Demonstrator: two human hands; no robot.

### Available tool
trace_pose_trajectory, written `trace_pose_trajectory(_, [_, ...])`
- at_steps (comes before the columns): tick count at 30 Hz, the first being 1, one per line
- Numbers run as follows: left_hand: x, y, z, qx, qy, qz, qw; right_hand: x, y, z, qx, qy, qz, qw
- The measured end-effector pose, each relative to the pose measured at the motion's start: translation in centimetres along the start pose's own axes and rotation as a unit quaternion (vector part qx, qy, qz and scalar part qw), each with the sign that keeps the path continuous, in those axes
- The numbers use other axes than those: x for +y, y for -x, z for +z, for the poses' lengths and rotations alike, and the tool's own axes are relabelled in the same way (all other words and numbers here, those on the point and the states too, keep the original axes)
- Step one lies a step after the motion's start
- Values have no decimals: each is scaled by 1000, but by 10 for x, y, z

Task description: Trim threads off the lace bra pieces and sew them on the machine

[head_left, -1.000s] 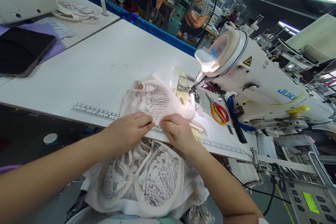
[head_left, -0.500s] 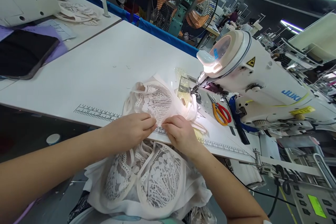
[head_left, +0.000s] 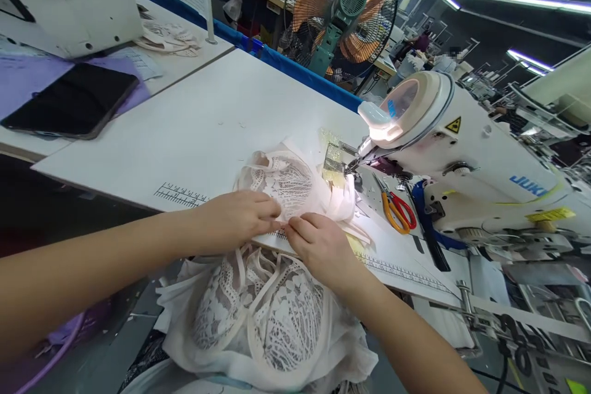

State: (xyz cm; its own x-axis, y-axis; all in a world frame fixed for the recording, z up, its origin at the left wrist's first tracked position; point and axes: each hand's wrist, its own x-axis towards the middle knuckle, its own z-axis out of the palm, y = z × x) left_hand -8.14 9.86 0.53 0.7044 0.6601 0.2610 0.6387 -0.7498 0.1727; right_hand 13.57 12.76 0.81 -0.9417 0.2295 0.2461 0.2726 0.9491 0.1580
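Observation:
A white lace bra (head_left: 292, 183) lies on the table, its far side bunched up by the needle of the sewing machine (head_left: 413, 117). Along the bra's near edge, my left hand (head_left: 237, 218) is closed with its fingers pinching the fabric. My right hand (head_left: 323, 251) pinches the same edge just beside it, fingertips almost meeting. The exact bit of edge between the fingers is hidden. Below the table edge, another part of white lace bra work (head_left: 286, 320) drapes over my lap; whether it joins the piece above cannot be seen.
Orange-handled and red-handled snips (head_left: 398, 212) lie right of the needle. A printed ruler (head_left: 182, 196) runs along the front edge of the white table (head_left: 198, 135). A black phone (head_left: 74, 98) rests on purple cloth at left. Behind the table stands a large fan (head_left: 341, 12).
The whole view has swung slightly left, so things appear further right. My hands stay at the bra's edge, with the left fingers now reaching closer to the right fingertips.

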Motion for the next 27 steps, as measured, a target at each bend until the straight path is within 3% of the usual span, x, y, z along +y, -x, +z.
trace_pose_trajectory(5, [-32, 12, -16, 8, 114, -72, 991, -18, -9, -9, -108, 57, -1, 992])
trace_pose_trajectory(10, [-53, 22, -22, -6, 190, -132, 973, -31, -12, -10, -93, 83, 26, 992])
trace_pose_trajectory(13, [-54, 24, -24, -6, 206, -152, 967, -33, -11, -9, -76, 86, 37, 993])
trace_pose_trajectory(18, [-51, 24, -31, -72, 218, -194, 954, -34, -9, -8, -66, 77, 43, 994])
trace_pose_trajectory(27, [-49, 31, -40, -141, 194, -193, 951, -34, -9, -10, -98, 82, 45, 991])
